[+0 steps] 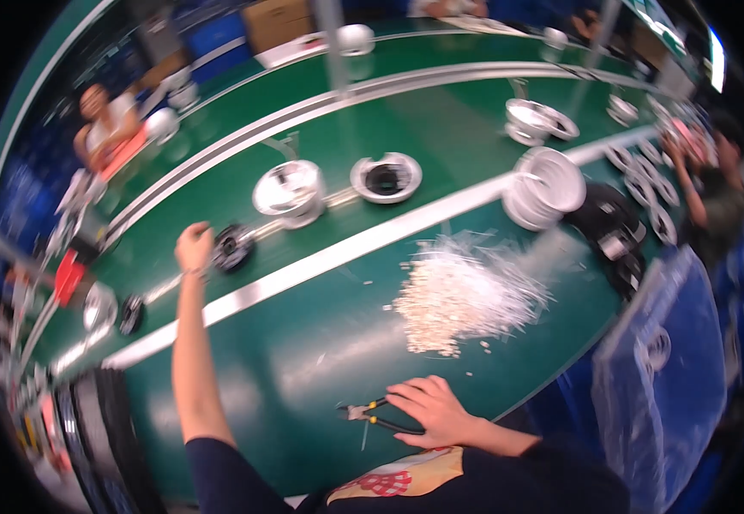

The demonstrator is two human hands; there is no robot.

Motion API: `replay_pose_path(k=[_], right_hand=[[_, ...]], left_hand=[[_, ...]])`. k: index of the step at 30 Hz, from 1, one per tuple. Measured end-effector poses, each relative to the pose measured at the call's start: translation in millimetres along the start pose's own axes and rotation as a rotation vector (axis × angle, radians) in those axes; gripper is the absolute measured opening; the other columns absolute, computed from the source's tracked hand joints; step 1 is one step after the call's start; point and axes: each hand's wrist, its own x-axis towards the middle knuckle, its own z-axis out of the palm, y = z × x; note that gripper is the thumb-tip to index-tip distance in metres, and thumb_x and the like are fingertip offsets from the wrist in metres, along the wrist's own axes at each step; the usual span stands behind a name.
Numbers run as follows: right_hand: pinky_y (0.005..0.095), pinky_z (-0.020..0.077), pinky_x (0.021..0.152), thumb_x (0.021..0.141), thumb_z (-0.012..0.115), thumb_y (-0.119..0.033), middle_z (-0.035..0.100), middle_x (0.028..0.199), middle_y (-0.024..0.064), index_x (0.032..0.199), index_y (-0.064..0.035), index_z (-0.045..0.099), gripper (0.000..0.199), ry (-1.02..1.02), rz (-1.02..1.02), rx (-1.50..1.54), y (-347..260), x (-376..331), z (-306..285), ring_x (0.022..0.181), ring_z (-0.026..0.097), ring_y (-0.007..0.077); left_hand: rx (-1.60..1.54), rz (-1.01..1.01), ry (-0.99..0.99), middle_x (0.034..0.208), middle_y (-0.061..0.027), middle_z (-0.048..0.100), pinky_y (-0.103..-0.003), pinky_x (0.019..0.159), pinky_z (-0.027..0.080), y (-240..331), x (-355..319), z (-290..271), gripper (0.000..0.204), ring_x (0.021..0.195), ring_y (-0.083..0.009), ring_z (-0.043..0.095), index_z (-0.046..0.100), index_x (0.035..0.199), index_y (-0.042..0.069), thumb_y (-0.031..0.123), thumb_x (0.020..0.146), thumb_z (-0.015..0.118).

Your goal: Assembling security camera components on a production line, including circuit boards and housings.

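My right hand (pixel 432 413) lies low over the green table, its fingers over the black-and-yellow handles of a pair of cutting pliers (pixel 359 413). The handles are spread, and the metal jaws point left. A thin pale strand hangs below the jaws. My left arm reaches out over the belt; its hand (pixel 194 248) is closed, and what it holds, if anything, is hidden. Just right of it sits a black round part (pixel 233 248), apart from the fingers. Beyond the pliers spreads a heap of thin white strips with small cream pieces (pixel 466 295).
White bowl-shaped housings (pixel 290 193) stand on the green belt (pixel 449 128), one with a black core (pixel 387 178). Stacked white bowls (pixel 545 190) and black parts (pixel 608 223) stand at right, near a plastic-covered blue bin (pixel 663 377). Black rings (pixel 102 428) stand at left. Co-workers sit across and at right.
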Motion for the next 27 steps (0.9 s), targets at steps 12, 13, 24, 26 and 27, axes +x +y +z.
replay_pose_path(k=[12, 13, 24, 26, 27], right_hand=[[0.0488, 0.0252, 0.094, 0.062, 0.063, -0.009, 0.056, 0.099, 0.0089, 0.093, -0.0072, 0.057, 0.031, 0.624, 0.155, -0.653, 96, 34, -155, 0.102, 0.048, 0.0279], [0.0494, 0.0231, 0.096, 0.063, 0.064, -0.011, 0.055, 0.104, 0.0089, 0.095, -0.0062, 0.056, 0.033, 0.659, 0.262, -0.815, 125, 35, -174, 0.105, 0.045, 0.0286], [0.0480, 0.0295, 0.091, 0.067, 0.065, -0.020, 0.062, 0.077, 0.0095, 0.070, -0.0064, 0.064, 0.014, 0.490, 0.428, -0.826, 182, 35, -234, 0.082, 0.056, 0.0240], [0.0385, 0.0421, 0.073, 0.068, 0.066, -0.017, 0.059, 0.061, 0.0089, 0.064, -0.0040, 0.062, 0.014, 0.601, 0.180, -0.790, 148, 45, -230, 0.063, 0.058, 0.0249], [0.0347, 0.0421, 0.066, 0.066, 0.066, -0.012, 0.059, 0.060, 0.0082, 0.062, -0.0036, 0.060, 0.012, 0.627, 0.182, -0.670, 116, 52, -224, 0.058, 0.056, 0.0225]], left_hand=[[0.069, -0.068, 0.042, 0.102, -0.0182, 0.057, -0.034, 0.083, 0.042, -12, -2, 31, 0.055, 0.094, -0.0288, 0.056, 0.045, 0.114, 0.003, 0.015, 0.065, 0.068], [-0.079, -0.113, 0.021, 0.102, -0.0171, 0.057, -0.032, 0.081, 0.042, -13, -7, 27, 0.049, 0.093, -0.0253, 0.057, 0.048, 0.111, 0.001, 0.012, 0.066, 0.067], [-1.149, -0.253, -0.052, 0.102, -0.0084, 0.053, -0.030, 0.083, 0.043, -6, -160, -27, 0.025, 0.095, -0.0165, 0.052, 0.044, 0.108, 0.000, 0.002, 0.084, 0.048], [-1.159, -0.229, -0.031, 0.107, -0.0089, 0.052, -0.030, 0.086, 0.040, 8, -169, -28, 0.027, 0.098, -0.0165, 0.050, 0.044, 0.110, -0.001, 0.002, 0.084, 0.048], [-1.187, -0.235, -0.032, 0.108, -0.0092, 0.052, -0.030, 0.086, 0.040, 17, -172, -31, 0.029, 0.098, -0.0165, 0.050, 0.043, 0.112, -0.002, 0.002, 0.084, 0.048]])
